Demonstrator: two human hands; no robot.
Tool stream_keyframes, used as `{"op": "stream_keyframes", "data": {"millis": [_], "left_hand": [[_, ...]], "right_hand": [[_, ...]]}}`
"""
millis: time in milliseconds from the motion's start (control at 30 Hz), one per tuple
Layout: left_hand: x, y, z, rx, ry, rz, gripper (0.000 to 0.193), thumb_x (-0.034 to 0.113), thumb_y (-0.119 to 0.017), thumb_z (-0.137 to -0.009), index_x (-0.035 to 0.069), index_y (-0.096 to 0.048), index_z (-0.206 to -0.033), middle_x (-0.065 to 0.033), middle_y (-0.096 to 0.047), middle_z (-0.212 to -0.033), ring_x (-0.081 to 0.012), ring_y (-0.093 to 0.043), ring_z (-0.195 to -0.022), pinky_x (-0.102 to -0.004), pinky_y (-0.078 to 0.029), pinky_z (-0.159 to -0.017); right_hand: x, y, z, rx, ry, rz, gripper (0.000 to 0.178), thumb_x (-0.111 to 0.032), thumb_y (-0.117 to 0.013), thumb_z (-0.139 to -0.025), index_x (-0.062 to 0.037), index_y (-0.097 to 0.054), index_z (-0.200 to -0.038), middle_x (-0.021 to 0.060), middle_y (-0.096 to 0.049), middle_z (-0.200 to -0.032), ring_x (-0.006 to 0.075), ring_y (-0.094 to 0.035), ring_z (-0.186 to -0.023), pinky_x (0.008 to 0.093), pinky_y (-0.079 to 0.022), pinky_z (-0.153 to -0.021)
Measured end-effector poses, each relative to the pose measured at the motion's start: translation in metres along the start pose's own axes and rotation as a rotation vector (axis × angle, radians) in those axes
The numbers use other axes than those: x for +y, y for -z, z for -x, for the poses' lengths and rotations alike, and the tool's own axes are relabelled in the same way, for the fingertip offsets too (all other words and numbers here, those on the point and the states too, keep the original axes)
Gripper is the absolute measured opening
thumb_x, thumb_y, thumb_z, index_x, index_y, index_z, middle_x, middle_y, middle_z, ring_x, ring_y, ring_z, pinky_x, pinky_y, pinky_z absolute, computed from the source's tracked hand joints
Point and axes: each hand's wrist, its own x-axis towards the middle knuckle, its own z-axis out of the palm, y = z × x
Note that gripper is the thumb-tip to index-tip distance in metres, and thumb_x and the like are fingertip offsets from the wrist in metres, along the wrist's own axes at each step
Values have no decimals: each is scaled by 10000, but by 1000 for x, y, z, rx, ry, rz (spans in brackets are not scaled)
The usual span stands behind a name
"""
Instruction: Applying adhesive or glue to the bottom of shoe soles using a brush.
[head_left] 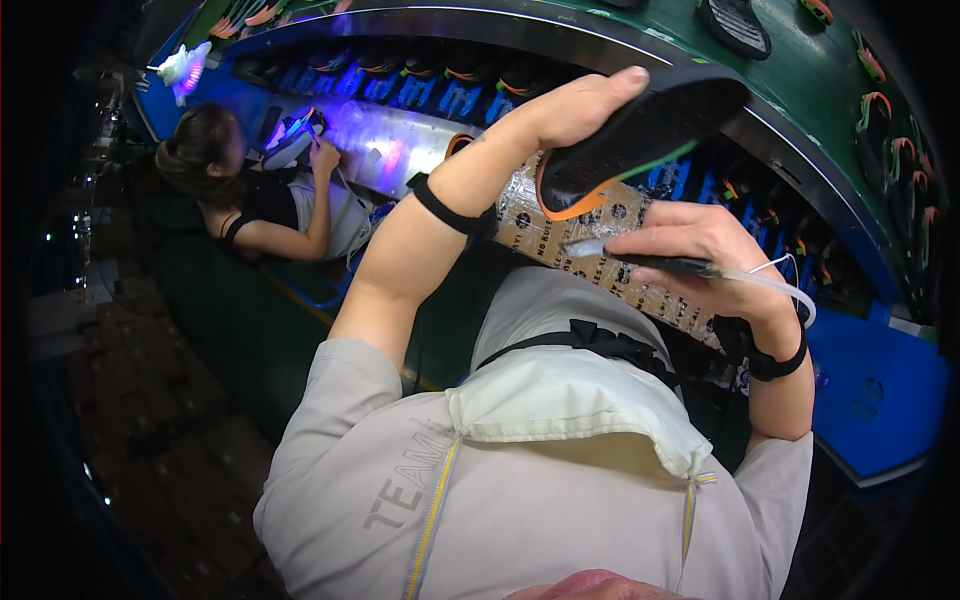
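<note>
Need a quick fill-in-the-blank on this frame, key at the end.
1. The sole in the left hand is mostly ____.
2. Its edge also shows green and ____.
3. The right hand holds a tool pointing toward the picture's ____.
4. The panel beside the right forearm is ____.

Missing: black; orange; left; blue.

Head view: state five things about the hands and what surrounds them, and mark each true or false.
1. The left hand holds a black shoe sole. True.
2. The right hand is empty. False: it holds a black-handled tool.
3. A pale tube runs from the tool's rear end. True.
4. The sole is entirely black. False: part of its rim is orange and green.
5. A co-worker appears at picture left. True.
</note>
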Motion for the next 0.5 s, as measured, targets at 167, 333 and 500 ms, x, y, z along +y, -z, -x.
{"op": "stream_keyframes", "data": {"millis": [167,333,500], "left_hand": [[-94,12,40,180,-253,667,806,650,-162,-1078,51,-392,-1566,-121,-551,-1489,-248,-531,-1372,-412,-425,-1161],[-184,-2,122,229,180,1091,1013,849,-190,-948,100,-285,-1623,-218,-407,-1589,-481,-414,-1436,-772,-279,-1118],[-263,-33,167,-211,344,1748,1134,830,-356,-932,-57,-169,-1613,-474,-244,-1551,-694,-262,-1411,-800,-361,-1033]], "right_hand": [[28,-7,21,256,-119,-33,260,-41,-775,-784,-20,-768,-1043,110,-695,-836,217,-642,-713,329,-500,-643],[74,-36,56,576,-449,-210,210,-70,-702,-844,-7,-773,-1031,31,-693,-818,103,-594,-713,256,-469,-657],[100,-69,63,655,-639,-425,191,-91,-696,-878,-12,-776,-1032,-10,-692,-842,59,-572,-756,225,-456,-690]]}}
